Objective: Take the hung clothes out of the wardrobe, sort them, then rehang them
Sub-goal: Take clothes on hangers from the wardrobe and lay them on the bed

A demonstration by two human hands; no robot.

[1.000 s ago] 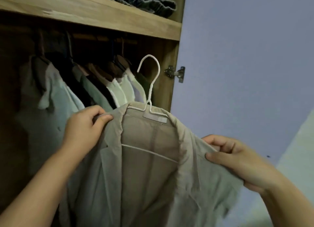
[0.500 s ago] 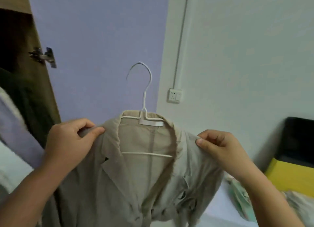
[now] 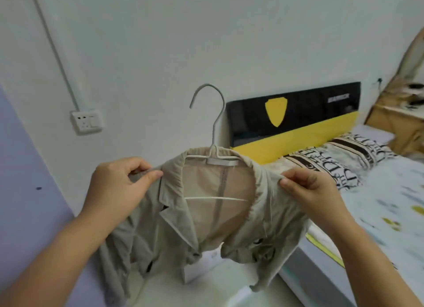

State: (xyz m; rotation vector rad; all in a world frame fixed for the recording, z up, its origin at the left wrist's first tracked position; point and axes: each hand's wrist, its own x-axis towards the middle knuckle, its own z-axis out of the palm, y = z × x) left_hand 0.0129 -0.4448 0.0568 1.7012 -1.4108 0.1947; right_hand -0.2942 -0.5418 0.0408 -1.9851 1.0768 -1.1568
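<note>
A beige collared shirt [image 3: 213, 217] hangs on a white wire hanger [image 3: 216, 123] held up in front of me, hook upward. My left hand [image 3: 119, 187] pinches the shirt's left shoulder between thumb and fingers. My right hand [image 3: 309, 189] pinches the right shoulder the same way. The shirt's front hangs open and its lower part droops toward the floor. The wardrobe is out of view.
A bed [image 3: 378, 203] with a patterned cover and a printed pillow [image 3: 332, 159] fills the right side, with a black and yellow headboard [image 3: 298, 120] against the white wall. A wall socket [image 3: 86, 121] sits at the left. A wooden piece of furniture [image 3: 399, 113] stands at the far right.
The view has swung right from the wardrobe to the bed. Both hands have carried the shirt on its hanger along, keeping their pinch on the shoulders.
</note>
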